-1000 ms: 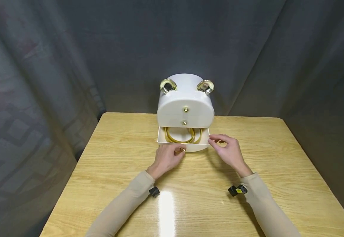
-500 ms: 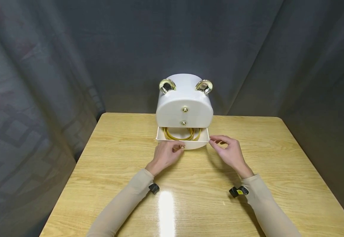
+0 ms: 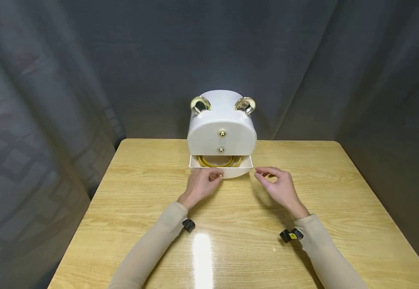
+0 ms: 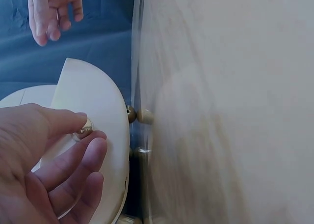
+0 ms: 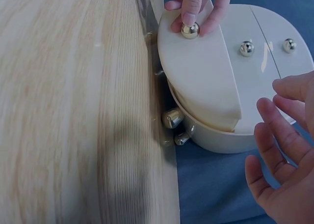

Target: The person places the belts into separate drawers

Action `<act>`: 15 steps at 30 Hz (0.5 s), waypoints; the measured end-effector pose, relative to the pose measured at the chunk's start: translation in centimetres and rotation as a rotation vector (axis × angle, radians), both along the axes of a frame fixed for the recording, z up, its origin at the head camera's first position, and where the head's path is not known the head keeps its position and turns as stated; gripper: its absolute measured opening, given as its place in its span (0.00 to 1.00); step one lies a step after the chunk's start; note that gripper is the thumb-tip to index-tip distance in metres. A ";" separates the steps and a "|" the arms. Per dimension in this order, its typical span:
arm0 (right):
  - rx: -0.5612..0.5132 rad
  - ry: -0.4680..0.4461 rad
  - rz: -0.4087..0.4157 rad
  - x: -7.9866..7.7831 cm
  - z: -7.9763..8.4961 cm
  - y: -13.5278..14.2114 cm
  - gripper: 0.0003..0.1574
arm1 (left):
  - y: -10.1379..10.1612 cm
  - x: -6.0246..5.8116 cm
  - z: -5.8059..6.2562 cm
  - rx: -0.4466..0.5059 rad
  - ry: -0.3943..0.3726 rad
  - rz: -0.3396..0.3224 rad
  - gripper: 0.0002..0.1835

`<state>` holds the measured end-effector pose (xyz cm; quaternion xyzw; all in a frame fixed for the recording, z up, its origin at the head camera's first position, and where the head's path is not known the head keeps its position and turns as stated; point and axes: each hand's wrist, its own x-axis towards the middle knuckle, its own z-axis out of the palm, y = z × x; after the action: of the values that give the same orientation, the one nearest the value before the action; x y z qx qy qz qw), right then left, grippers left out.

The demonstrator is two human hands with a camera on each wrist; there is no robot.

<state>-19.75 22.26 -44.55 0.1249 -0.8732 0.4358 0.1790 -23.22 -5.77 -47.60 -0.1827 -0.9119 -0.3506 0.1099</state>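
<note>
A white box with rounded sides (image 3: 221, 102) and gold ear shapes stands at the table's far side. Its bottom drawer (image 3: 235, 172) is partly pulled out, with coiled yellow bands (image 3: 216, 163) inside; their kind is hard to tell. My left hand (image 3: 199, 185) pinches the gold knob (image 5: 190, 30) on that drawer's front between thumb and index finger. Just off the drawer's right corner, my right hand (image 3: 278, 186) hovers with loosely bent fingers and holds nothing. In the right wrist view its fingers (image 5: 279, 140) are spread, apart from the box.
Two more gold knobs, an upper one (image 3: 222, 133) and a lower one (image 3: 221, 149), sit on the box front. Rounded gold feet (image 5: 172, 118) support it. The wooden table (image 3: 151, 176) extends around it, and a dark grey curtain (image 3: 151, 72) hangs behind.
The bottom drawer has slid further into the box, my left hand moving away from me with its knob. My right hand stays nearly still, now with a small gap to the drawer's corner.
</note>
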 end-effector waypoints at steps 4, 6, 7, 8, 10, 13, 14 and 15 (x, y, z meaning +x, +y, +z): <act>0.004 0.007 0.000 0.0 0.0 0.0 0.11 | 0.0 -0.4 0.0 0.017 -0.007 0.002 0.10; 0.005 0.005 -0.003 0.1 -0.1 0.1 0.11 | -0.1 -0.6 -0.1 0.017 -0.010 0.004 0.10; 0.006 0.006 -0.005 0.1 -0.1 0.1 0.11 | -0.1 -0.7 -0.1 0.018 -0.013 0.005 0.11; 0.006 0.005 -0.007 0.1 -0.1 0.1 0.11 | -0.2 -0.8 -0.1 0.019 -0.015 0.008 0.11; 0.005 0.002 -0.010 0.1 -0.2 0.1 0.11 | -0.2 -1.0 -0.1 0.024 -0.024 0.014 0.11; 0.006 -0.001 -0.010 0.1 -0.2 0.1 0.11 | -0.3 -1.1 -0.1 0.029 -0.033 0.029 0.11; 0.006 -0.001 -0.009 0.1 -0.2 0.1 0.11 | -0.3 -1.2 -0.1 0.030 -0.034 0.032 0.11; 0.006 -0.002 -0.006 0.1 -0.2 0.1 0.11 | -0.3 -1.3 -0.2 0.030 -0.033 0.035 0.11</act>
<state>-19.68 22.40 -44.74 0.1225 -0.8751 0.4327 0.1790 -24.48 -6.07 -47.77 -0.1593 -0.9112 -0.3654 0.1039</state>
